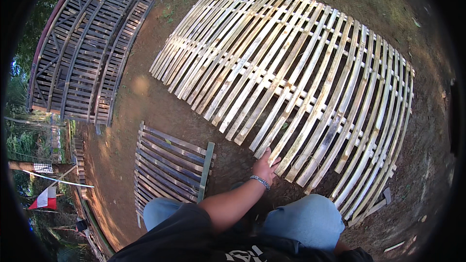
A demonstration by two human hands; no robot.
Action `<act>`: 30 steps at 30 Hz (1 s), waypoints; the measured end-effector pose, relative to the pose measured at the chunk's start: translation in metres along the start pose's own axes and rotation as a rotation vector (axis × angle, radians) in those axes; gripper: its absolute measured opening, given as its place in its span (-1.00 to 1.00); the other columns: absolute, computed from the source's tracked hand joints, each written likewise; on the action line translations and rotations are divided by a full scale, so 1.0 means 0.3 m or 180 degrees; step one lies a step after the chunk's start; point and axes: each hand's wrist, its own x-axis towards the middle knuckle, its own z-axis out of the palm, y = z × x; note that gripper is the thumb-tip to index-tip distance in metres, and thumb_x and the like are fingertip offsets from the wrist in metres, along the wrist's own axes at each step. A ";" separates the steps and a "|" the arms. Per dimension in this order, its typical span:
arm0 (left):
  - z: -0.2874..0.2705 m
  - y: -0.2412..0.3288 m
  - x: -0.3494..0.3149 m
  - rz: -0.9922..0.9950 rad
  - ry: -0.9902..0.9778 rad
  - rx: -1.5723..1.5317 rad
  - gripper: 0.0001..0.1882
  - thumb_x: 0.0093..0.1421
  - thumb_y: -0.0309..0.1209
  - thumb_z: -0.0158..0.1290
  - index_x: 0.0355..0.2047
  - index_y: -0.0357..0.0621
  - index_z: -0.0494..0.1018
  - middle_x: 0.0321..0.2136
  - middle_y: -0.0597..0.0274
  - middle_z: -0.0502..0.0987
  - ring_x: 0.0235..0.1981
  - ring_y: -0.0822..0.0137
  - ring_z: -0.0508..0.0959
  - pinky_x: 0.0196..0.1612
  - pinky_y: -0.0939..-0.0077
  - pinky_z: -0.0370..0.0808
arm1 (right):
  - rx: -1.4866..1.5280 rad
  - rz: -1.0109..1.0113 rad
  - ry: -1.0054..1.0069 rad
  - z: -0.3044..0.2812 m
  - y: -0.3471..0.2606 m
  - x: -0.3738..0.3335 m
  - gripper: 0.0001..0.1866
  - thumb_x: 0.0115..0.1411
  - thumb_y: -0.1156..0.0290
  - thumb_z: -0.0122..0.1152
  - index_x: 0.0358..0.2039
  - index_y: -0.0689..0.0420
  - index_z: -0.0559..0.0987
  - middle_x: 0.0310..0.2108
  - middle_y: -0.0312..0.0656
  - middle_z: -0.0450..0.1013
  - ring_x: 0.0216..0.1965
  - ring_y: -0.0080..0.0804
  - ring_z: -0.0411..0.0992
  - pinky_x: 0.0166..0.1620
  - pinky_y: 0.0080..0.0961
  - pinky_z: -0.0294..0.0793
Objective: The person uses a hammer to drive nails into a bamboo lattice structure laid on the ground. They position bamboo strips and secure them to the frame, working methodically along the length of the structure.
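A large panel of pale bamboo slats [291, 63], fixed across several lighter crosspieces with gaps between them, lies on the ground ahead of me. At its near edge my left hand [264, 167], with a chain bracelet [260, 181] on the wrist, grips the end of one slat. The thumb is up against the slat, and the other fingers are partly hidden beside and beneath it. My right hand is out of sight; only a bit of dark sleeve [352, 254] shows at the lower right.
A smaller, darker slatted panel [167, 165] with a greenish end bar lies left of my knees. Weathered slatted panels [82, 58] lean at the far left. Below them are a red and white flag [46, 199] and a pole [58, 179]. Brown dirt [136, 102] surrounds the panels.
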 end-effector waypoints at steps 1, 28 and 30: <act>-0.005 -0.012 0.023 -0.0014 -0.0012 0.0030 -0.25 0.31 0.15 0.16 0.37 0.07 0.27 0.14 0.01 0.58 0.29 0.05 0.47 0.45 -0.30 -0.19 | 0.0020 0.0031 0.0002 0.011 0.029 0.010 -0.69 -0.02 0.11 0.47 -0.42 0.10 0.72 -0.46 -0.09 0.63 -0.38 -0.02 0.65 -0.25 -0.17 0.63; -0.002 -0.119 0.205 0.0807 0.0047 -0.0394 -0.55 0.36 -0.33 0.21 0.02 -0.53 0.41 -0.07 -0.15 0.55 0.00 0.08 0.63 0.08 0.31 0.62 | 0.0458 0.0173 0.0314 0.169 0.496 0.227 -0.68 0.02 0.13 0.46 -0.37 0.13 0.72 -0.43 -0.06 0.63 -0.35 0.01 0.64 -0.22 -0.15 0.62; -0.023 -0.115 0.217 0.0796 -0.0003 -0.0246 -0.49 0.35 -0.23 0.21 0.09 -0.44 0.40 -0.03 -0.12 0.56 0.04 0.07 0.62 0.16 0.16 0.53 | 0.0543 0.0148 0.0336 0.188 0.543 0.246 -0.67 0.02 0.13 0.46 -0.37 0.14 0.71 -0.43 -0.06 0.63 -0.34 0.01 0.64 -0.22 -0.15 0.62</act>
